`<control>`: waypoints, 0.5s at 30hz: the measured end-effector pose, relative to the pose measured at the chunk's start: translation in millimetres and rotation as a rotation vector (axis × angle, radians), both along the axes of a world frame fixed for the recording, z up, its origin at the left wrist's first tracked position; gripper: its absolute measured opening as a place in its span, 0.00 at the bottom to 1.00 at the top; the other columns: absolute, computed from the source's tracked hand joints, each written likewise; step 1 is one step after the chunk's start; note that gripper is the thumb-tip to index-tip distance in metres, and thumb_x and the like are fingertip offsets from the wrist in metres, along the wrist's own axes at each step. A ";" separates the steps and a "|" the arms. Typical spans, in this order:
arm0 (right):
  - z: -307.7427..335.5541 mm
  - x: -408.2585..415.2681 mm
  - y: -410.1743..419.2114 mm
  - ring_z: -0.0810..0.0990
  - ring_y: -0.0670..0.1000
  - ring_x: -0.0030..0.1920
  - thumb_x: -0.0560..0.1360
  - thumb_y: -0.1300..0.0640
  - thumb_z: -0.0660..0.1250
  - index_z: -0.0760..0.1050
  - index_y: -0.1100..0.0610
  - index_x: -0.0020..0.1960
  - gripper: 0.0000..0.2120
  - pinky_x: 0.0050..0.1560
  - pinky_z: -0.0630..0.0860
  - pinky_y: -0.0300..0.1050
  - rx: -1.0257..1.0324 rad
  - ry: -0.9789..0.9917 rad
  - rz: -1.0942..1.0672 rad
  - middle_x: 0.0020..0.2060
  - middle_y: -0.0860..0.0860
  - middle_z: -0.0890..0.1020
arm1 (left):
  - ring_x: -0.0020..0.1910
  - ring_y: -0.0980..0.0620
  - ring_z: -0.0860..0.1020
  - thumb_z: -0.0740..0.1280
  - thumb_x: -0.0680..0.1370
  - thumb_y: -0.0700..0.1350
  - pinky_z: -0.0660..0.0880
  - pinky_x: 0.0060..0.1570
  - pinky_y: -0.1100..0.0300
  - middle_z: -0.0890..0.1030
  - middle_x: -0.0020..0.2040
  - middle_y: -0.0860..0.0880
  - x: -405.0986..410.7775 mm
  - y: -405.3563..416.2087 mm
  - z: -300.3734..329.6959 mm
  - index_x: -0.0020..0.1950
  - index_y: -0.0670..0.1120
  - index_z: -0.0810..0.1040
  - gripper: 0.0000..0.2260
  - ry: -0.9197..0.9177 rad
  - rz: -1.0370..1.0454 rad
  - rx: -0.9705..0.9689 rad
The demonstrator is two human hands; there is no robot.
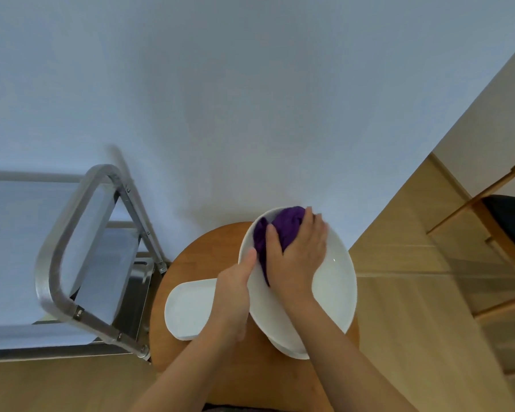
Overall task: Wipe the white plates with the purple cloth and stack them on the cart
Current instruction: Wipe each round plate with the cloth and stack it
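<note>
A large round white plate [336, 281] is lifted above a small round wooden table [197, 257]. My left hand [235, 289] grips its left rim, thumb on top. My right hand [298, 248] presses a bunched purple cloth [286, 226] onto the plate's far inner side, fingers spread over the cloth. Another white rim [289, 352] peeks out beneath the held plate. An oblong white plate [188, 310] lies on the table to the left, partly covered by my left wrist. The metal cart [72, 307] stands left of the table.
A white wall rises right behind the table and cart. At the right edge, on the light wooden floor, stands a wooden chair [488, 209] with a dark seat. The cart's handle frame sticks up close to the table's left edge.
</note>
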State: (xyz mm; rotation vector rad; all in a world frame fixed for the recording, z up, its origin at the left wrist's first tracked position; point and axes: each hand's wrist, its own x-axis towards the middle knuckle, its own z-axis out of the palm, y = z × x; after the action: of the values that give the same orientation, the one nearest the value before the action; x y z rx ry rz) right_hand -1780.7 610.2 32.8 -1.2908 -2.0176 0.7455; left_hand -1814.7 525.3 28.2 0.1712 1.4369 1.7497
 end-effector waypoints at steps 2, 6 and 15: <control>1.1 -2.4 -8.1 0.47 0.48 0.76 0.76 0.42 0.58 0.52 0.53 0.77 0.34 0.73 0.42 0.46 0.018 0.037 0.223 0.76 0.50 0.55 | 0.51 0.49 0.81 0.61 0.78 0.56 0.77 0.52 0.52 0.85 0.45 0.51 -9.1 3.8 3.0 0.46 0.55 0.82 0.11 0.019 0.050 0.003; 5.9 5.5 -17.0 0.40 0.35 0.72 0.73 0.46 0.56 0.55 0.44 0.75 0.30 0.72 0.36 0.39 0.020 -0.029 0.682 0.75 0.41 0.54 | 0.51 0.51 0.82 0.64 0.71 0.59 0.77 0.44 0.60 0.85 0.49 0.49 -26.4 -0.8 2.4 0.52 0.52 0.81 0.16 -0.076 0.130 0.094; -2.0 63.4 11.5 0.33 0.35 0.71 0.74 0.52 0.65 0.58 0.44 0.74 0.30 0.70 0.32 0.35 0.205 -0.399 0.970 0.73 0.37 0.48 | 0.52 0.46 0.82 0.62 0.66 0.66 0.78 0.47 0.50 0.84 0.52 0.48 -58.9 -23.9 7.5 0.60 0.52 0.78 0.28 -0.049 0.086 0.091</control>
State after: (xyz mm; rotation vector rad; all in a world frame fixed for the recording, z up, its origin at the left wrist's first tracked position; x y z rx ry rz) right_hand -1717.4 621.7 30.8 -0.2787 -2.9743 0.6714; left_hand -1873.7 501.4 35.8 0.1151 1.3485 1.8781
